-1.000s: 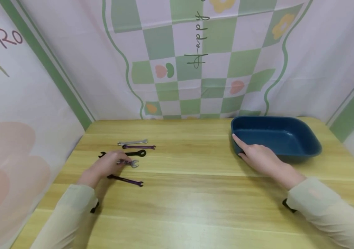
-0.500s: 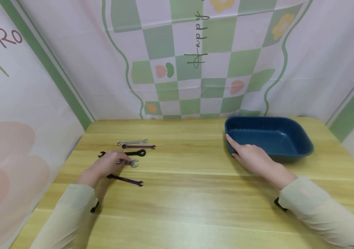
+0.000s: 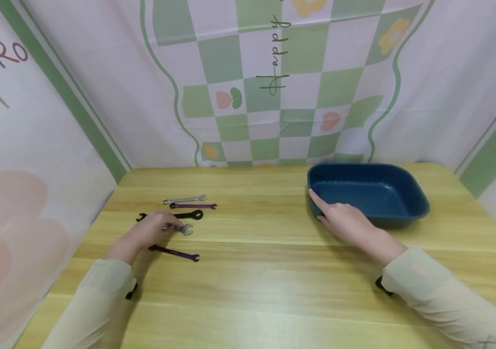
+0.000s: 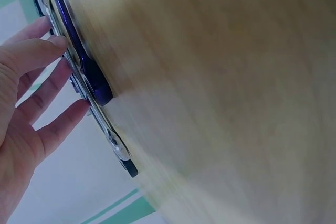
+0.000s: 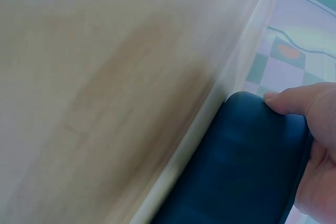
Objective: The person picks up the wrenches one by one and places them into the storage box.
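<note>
On the left of the wooden table, my left hand (image 3: pixel 152 230) pinches a silver wrench (image 3: pixel 186 229) between thumb and fingers; its open-ended head points right. In the left wrist view, the thumb and fingertips meet the silver wrench (image 4: pixel 107 129) while a purple wrench (image 4: pixel 68 24) lies nearer the camera. In the head view that purple wrench (image 3: pixel 175 253) is in front of the hand. Over at the right, my right hand (image 3: pixel 344 223) grips the near left corner of a dark blue basin (image 3: pixel 370 194). The right wrist view shows the thumb against the basin's outer wall (image 5: pixel 241 156).
Behind the left hand lie a black wrench (image 3: pixel 193 214), another purple wrench (image 3: pixel 195 206) and another silver wrench (image 3: pixel 185 199). A patterned cloth (image 3: pixel 261 116) hangs along the table's back edge. Bare wooden tabletop (image 3: pixel 248 271) spans between the hands.
My right hand and the blue basin have slid left across the table, nearer its middle. The left hand and the wrenches stay practically where they were.
</note>
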Tool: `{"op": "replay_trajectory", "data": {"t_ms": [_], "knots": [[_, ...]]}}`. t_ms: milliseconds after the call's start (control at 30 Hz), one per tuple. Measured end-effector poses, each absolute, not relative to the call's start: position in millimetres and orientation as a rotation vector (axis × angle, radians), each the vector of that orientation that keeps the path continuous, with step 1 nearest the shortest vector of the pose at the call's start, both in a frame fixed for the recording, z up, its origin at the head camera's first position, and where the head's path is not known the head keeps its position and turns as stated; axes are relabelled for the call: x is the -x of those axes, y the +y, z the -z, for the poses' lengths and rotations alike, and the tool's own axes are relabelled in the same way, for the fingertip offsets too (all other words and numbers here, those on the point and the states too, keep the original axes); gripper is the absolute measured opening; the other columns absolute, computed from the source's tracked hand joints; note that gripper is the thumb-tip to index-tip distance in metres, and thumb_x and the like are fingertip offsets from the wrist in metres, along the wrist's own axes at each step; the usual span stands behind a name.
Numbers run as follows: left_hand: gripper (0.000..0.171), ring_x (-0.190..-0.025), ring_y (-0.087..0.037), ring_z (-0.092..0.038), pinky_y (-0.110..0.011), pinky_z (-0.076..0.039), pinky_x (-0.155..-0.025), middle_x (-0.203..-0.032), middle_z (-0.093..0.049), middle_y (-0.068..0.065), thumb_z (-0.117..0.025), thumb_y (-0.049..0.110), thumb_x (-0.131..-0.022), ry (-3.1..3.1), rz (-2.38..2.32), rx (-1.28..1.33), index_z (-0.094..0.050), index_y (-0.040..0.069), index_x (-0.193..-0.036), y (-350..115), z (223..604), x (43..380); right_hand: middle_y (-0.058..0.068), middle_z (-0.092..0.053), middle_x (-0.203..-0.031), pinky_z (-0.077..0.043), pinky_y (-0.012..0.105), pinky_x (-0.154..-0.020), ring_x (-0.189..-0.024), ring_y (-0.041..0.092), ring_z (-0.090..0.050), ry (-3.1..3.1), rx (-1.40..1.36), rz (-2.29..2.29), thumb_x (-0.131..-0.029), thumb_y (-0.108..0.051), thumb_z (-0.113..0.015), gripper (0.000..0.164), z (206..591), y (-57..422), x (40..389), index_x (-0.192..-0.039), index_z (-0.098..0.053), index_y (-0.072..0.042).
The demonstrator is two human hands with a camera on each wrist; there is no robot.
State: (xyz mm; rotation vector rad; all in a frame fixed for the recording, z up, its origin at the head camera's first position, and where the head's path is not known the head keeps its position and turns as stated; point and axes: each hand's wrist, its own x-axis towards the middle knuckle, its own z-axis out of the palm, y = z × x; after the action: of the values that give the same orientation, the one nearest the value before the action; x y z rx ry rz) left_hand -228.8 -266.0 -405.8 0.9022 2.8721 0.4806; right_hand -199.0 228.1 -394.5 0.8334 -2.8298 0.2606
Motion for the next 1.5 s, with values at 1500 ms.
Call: {"op": "replay_trajectory", "data": {"t_ms": [1500], "knots": [[0.025, -0.099, -0.03, -0.069, -0.045, -0.058, -0.087, -0.104, -0.072, -0.009, -0.068, -0.012, -0.09, 2.869, -0.472, -0.874, -0.077, 0.003, -0.108, -266.4, 406.5, 230.5, -0.004, -0.04, -0.051, -0.039, 0.028, -0.041, -0.039, 0.011, -0.04, -2.82, -0.967, -0.274, -0.092, -0.004, -0.075, 0.072, 391.8, 180.4, 187.3, -0.153, -0.038, 0.008]]}}
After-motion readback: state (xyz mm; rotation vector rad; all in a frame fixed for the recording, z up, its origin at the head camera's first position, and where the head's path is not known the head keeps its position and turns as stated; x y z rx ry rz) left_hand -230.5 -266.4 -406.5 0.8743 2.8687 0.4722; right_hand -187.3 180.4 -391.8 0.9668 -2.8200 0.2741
